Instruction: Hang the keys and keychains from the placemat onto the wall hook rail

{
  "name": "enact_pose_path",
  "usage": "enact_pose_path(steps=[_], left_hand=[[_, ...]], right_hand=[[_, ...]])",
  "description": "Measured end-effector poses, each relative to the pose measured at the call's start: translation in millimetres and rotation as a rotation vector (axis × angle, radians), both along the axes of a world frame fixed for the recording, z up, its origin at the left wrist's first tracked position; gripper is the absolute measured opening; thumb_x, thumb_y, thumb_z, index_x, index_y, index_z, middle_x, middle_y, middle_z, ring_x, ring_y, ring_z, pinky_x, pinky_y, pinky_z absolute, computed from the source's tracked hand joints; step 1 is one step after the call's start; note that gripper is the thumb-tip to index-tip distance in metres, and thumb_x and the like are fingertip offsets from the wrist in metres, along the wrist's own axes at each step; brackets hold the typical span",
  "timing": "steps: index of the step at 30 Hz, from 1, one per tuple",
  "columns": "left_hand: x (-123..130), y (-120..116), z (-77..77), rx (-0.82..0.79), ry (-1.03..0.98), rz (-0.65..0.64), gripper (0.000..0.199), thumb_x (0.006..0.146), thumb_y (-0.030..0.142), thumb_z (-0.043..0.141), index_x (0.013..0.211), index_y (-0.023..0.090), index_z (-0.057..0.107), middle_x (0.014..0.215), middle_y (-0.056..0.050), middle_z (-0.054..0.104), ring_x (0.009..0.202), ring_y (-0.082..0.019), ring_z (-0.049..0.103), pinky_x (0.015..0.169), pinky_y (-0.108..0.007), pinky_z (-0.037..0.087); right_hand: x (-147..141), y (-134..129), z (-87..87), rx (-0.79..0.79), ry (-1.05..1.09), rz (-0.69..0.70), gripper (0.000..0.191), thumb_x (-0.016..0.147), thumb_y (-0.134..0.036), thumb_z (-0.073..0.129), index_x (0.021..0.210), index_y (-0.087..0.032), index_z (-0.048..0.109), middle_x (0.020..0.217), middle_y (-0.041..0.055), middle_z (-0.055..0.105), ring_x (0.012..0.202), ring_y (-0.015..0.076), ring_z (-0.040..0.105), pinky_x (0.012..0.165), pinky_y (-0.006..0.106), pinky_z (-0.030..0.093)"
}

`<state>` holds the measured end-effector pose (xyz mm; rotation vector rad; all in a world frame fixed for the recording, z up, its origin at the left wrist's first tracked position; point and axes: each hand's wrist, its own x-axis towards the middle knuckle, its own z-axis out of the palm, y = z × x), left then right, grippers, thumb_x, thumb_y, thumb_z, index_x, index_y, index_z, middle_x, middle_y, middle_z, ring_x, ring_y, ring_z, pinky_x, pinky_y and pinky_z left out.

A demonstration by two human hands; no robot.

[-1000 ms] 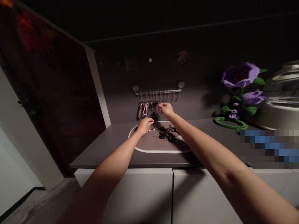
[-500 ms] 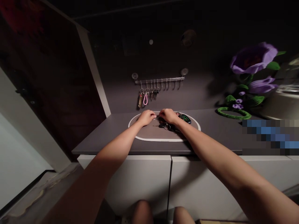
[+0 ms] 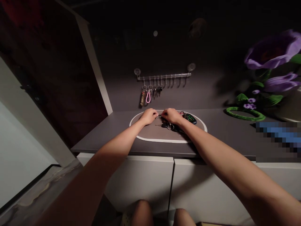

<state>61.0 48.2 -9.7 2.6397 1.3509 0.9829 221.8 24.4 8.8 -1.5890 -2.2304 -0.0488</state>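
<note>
My left hand [image 3: 149,116] and my right hand [image 3: 171,115] come close together just above an oval brown mat [image 3: 145,133] with a white rim. Both are closed in a pinch on small metal keys [image 3: 158,116] spanning the gap between the fingertips; their details are too small to make out. Just in front of my right hand, a black-headed key [image 3: 162,125] with a metal ring [image 3: 170,126] lies on the mat. Beyond my right wrist rests a black key fob [image 3: 190,118] with green markings. My right forearm hides part of the mat.
A clear hook rail [image 3: 164,76] on the dark wall carries several key sets at its left, among them a pink loop [image 3: 148,96] and a brown tag [image 3: 142,98]. Purple artificial flowers [image 3: 274,51] and a green ring [image 3: 245,114] stand at right on the grey counter [image 3: 98,135].
The view has shifted a little. Both hands stay over the mat in a pinch, and the metal between their fingertips shows more plainly now.
</note>
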Motion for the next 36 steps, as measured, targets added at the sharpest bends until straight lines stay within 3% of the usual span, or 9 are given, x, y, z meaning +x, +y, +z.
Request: enact_pose_path(steps=[6,11,16,22,28,36], left_hand=[[-1,-5,7.3,-0.02,-0.117,0.004,0.015,0.076,0.02,0.052,0.075,0.013,0.066,0.079,-0.007,0.065,0.076,-0.017,0.056,0.075,-0.028,0.042],[-2,-3,8.2,-0.153,-0.366,-0.021,0.012,0.075,0.019,0.052,0.073,0.012,0.062,0.069,-0.003,0.062,0.063,-0.012,0.053,0.066,-0.025,0.042],[0,-3,9.9,-0.249,-0.599,-0.081,0.008,0.074,0.018,0.055,0.072,0.012,0.06,0.069,-0.002,0.061,0.064,-0.01,0.053,0.067,-0.024,0.042],[2,-6,12.7,-0.364,-0.792,-0.175,0.013,0.072,0.023,0.059,0.077,0.011,0.059,0.069,0.0,0.059,0.061,-0.008,0.05,0.062,-0.022,0.041],[2,-6,13.7,-0.422,-0.91,-0.207,0.016,0.072,0.025,0.06,0.079,0.011,0.058,0.072,-0.001,0.059,0.066,-0.008,0.052,0.059,-0.02,0.041],[2,-5,13.2,-0.429,-0.916,-0.228,0.023,0.071,0.032,0.063,0.081,0.012,0.059,0.075,-0.002,0.06,0.069,-0.01,0.054,0.061,-0.022,0.043]], right_hand=[[-1,-1,3.2,-0.005,-0.013,0.02,0.023,0.075,-0.017,0.052,0.09,-0.017,0.07,0.093,0.0094,0.069,0.086,0.0192,0.061,0.071,0.022,0.039],[-1,1,2.3,-0.004,0.018,0.026,0.022,0.072,-0.016,0.055,0.09,-0.019,0.069,0.093,0.0081,0.069,0.087,0.0191,0.061,0.073,0.022,0.04],[-4,-3,6.5,-0.008,0.098,0.029,0.022,0.074,-0.015,0.054,0.09,-0.016,0.069,0.094,0.0097,0.068,0.087,0.0196,0.06,0.075,0.024,0.04],[-7,-5,9.4,-0.006,0.443,0.039,0.016,0.075,-0.022,0.055,0.084,-0.015,0.067,0.082,0.0053,0.068,0.075,0.0138,0.058,0.071,0.023,0.041],[-9,-4,8.6,-0.134,0.857,0.157,0.015,0.074,-0.022,0.055,0.08,-0.011,0.064,0.079,0.0054,0.065,0.066,0.0094,0.054,0.069,0.023,0.042],[-10,-6,11.4,-0.174,1.042,0.201,0.012,0.07,-0.023,0.059,0.075,-0.012,0.062,0.078,0.0046,0.064,0.064,0.0084,0.053,0.068,0.024,0.043]])
